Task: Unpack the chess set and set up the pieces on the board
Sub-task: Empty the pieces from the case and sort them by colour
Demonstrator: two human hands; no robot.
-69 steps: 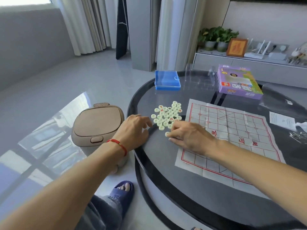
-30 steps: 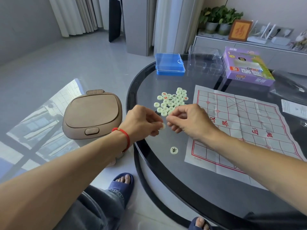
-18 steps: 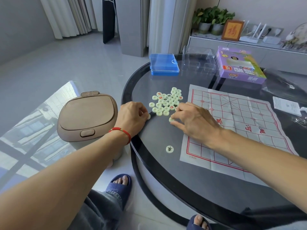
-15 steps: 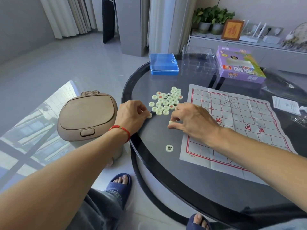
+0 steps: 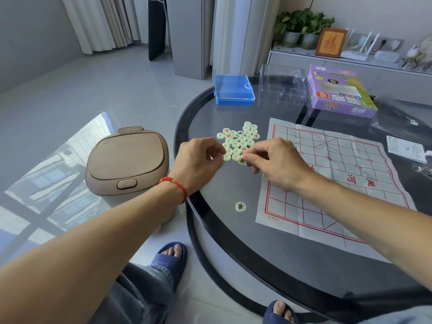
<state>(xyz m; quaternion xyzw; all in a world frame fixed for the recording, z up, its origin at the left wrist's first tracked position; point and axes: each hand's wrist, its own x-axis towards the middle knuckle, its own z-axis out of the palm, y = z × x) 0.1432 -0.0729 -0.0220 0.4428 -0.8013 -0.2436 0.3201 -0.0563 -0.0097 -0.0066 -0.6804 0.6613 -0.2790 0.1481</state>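
The heap of pale round pieces [image 5: 239,140] lay on the round glass table [image 5: 233,242], just left of the paper board [image 5: 339,174]. The right hand [image 5: 275,164] pinched one black-marked piece [image 5: 242,160] at the heap's near edge. The left hand [image 5: 198,163], fingers curled, hovered at the heap's left side; whether it held anything could not be told. A lone piece [image 5: 240,206] lay nearer the person than the heap, apart from it. Beyond the heap stood a blue case [image 5: 233,93] and a purple box [image 5: 339,92].
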